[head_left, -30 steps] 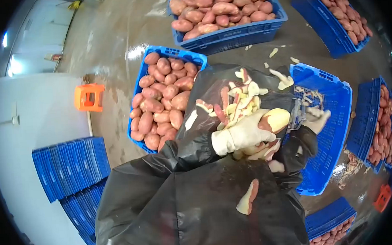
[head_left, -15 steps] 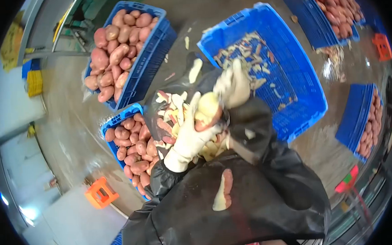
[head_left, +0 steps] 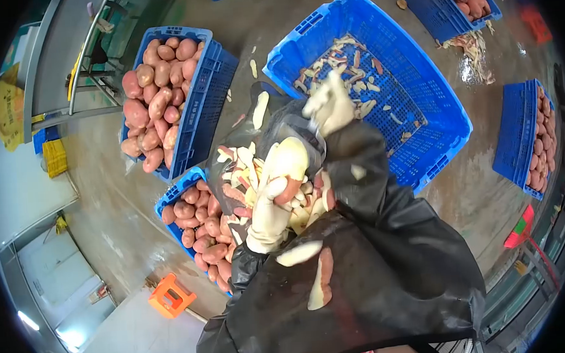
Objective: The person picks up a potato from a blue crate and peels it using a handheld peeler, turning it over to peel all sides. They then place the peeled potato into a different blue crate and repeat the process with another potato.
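Below the middle of the head view, my left hand (head_left: 270, 217), in a white glove, is closed round a partly peeled potato (head_left: 289, 160), pale on top with red skin lower down. My right hand (head_left: 333, 107), also gloved, is up and to the right of the potato, apart from it; its fingers are bent and blurred, and what they hold, if anything, is not clear. Peelings (head_left: 241, 178) lie heaped on the dark apron around my left hand. Two more peels (head_left: 320, 280) rest on the apron lower down.
A blue crate (head_left: 411, 74) with scattered peelings stands beyond my right hand. Two blue crates of red potatoes (head_left: 160, 103) are on the left, others at the right. An orange stool (head_left: 172, 296) is at lower left; wet floor (head_left: 112, 217) lies between.
My right hand has moved up, away from the potato. More of the potato's pale flesh shows. Another peel lies on the apron. The view has shifted slightly.
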The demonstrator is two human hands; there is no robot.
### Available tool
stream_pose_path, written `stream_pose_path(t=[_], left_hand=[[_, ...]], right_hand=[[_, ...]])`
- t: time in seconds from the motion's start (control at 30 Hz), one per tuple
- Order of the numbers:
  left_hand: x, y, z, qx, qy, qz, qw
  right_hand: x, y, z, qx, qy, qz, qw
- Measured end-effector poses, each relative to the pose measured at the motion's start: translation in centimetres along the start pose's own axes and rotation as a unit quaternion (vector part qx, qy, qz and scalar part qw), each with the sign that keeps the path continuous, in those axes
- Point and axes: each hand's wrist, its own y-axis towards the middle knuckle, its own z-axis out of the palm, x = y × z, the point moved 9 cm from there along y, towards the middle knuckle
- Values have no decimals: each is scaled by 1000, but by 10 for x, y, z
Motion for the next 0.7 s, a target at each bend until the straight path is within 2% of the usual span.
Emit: stream_pose_path(t=[0.03,0.07,0.1,0.17,0.2,0.23,0.3,0.37,0.43,0.47,0.5,0.53,0.57,0.63,0.67,0.7], left_hand=[[1,-1,-4,-27,-20,-2,999],[-4,-2,-2,-27,-18,2,999],[-22,2,4,-35,114,66,991],[-44,-7,14,-61,362,168,915],[-57,-13,38,-24,607,253,753],[-52,-17,53,-61,709,272,648],[-40,-7,46,-157,723,230,632],[-46,0,43,-155,720,241,632],[-50,1,46,-36,645,293,704],[-51,1,47,-2,613,296,733],[-47,4,39,30,542,258,799],[-41,5,39,32,503,224,834],[-38,4,39,34,463,188,865],[-36,11,28,46,472,192,859],[-39,9,33,68,517,227,822],[-38,10,40,86,556,260,785]], right_hand=[[2,11,-2,-5,242,74,967],[7,19,-11,-35,289,88,953],[18,4,1,-17,273,108,956],[26,-28,31,19,294,123,948],[13,-31,40,82,326,174,926],[9,-34,45,71,297,183,935],[1,-33,49,64,222,201,952],[-7,0,22,21,169,135,976],[-19,32,-4,28,275,192,942],[-1,14,33,174,371,207,889],[27,-28,71,311,452,220,807],[36,-50,80,208,285,169,920],[4,-30,57,168,299,177,923],[-18,12,4,25,258,198,945],[-7,4,7,26,306,204,929],[5,-16,34,124,391,243,879]])
